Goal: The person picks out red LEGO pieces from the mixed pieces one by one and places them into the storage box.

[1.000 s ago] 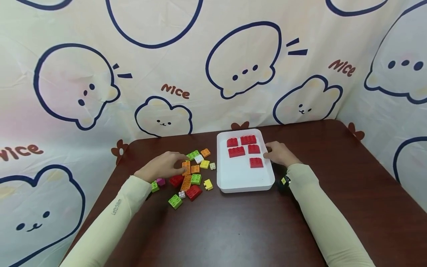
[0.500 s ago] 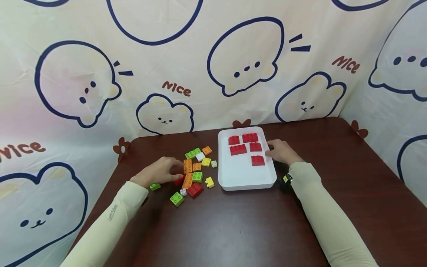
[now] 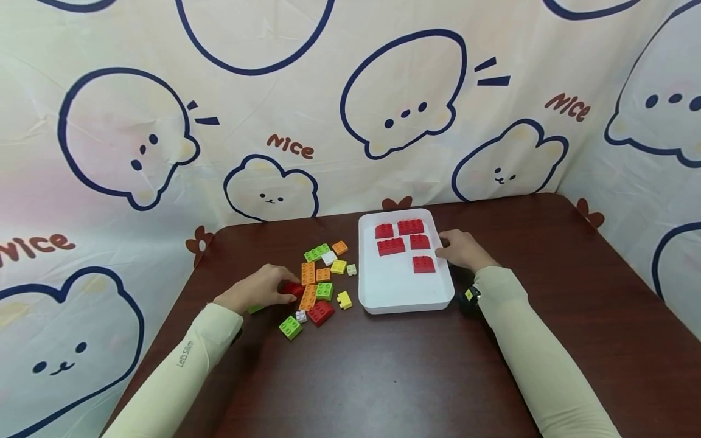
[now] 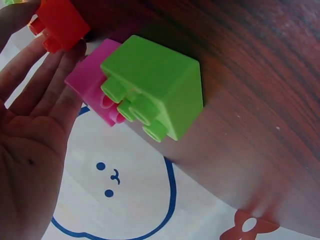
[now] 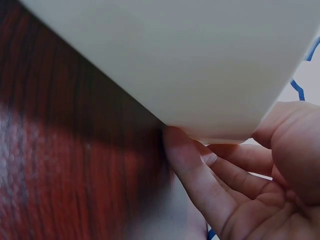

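Observation:
My left hand (image 3: pixel 261 288) pinches a red toy building brick (image 3: pixel 293 289) between thumb and fingers at the left side of a loose group of bricks. In the left wrist view, this red brick (image 4: pixel 64 25) sits at the fingertips. Close beside those fingers lie a magenta brick (image 4: pixel 92 80) and a lime green brick (image 4: pixel 155 80), mostly hidden behind the hand in the head view. On the other side, my right hand (image 3: pixel 462 250) grips the right edge of a white tray (image 3: pixel 405 293), with fingers tucked at its underside (image 5: pixel 200 75). Several red bricks (image 3: pixel 391 246) lie inside the tray.
Between left hand and tray are orange bricks (image 3: pixel 308 273), yellow bricks (image 3: pixel 344 300), green bricks (image 3: pixel 324 291), a white brick (image 3: pixel 328 258) and another red brick (image 3: pixel 320 313). A patterned cloth (image 3: pixel 328 121) hangs behind the dark wooden table (image 3: pixel 378 377).
My left hand has moved from the orange bricks down to the red brick at their left and taken hold of it. The right hand keeps its place on the tray.

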Motion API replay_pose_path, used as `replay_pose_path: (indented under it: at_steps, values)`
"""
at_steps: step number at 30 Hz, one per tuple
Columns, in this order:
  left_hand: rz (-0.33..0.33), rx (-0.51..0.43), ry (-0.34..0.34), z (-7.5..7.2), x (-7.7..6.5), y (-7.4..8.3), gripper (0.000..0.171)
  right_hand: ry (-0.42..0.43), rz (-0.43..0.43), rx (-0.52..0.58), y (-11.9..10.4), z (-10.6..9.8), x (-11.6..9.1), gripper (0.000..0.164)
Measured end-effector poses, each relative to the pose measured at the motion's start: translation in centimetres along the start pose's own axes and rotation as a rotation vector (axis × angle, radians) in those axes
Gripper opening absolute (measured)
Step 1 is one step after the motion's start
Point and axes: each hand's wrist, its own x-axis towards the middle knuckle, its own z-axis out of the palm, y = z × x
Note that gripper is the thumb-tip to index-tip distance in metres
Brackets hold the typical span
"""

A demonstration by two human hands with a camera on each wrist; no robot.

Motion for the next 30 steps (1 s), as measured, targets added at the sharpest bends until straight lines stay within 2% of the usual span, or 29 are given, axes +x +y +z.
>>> replay_pose_path:
  at_steps: [20, 26, 30]
  values:
    - [0.013, 0.003, -0.008, 0.24, 0.31, -0.21, 0.035, -0.007, 0.030, 0.008, -0.08, -0.01, -0.06, 0.060]
    - [0.012, -0.004, 0.012, -0.12, 0.04, -0.04, 0.037, -0.003, 0.033, 0.010, -0.16, -0.12, -0.12, 0.060]
    - [0.037, -0.004, 0.031, -0.43, -0.23, 0.17, 0.038, -0.008, 0.037, 0.007, -0.22, -0.14, -0.13, 0.061]
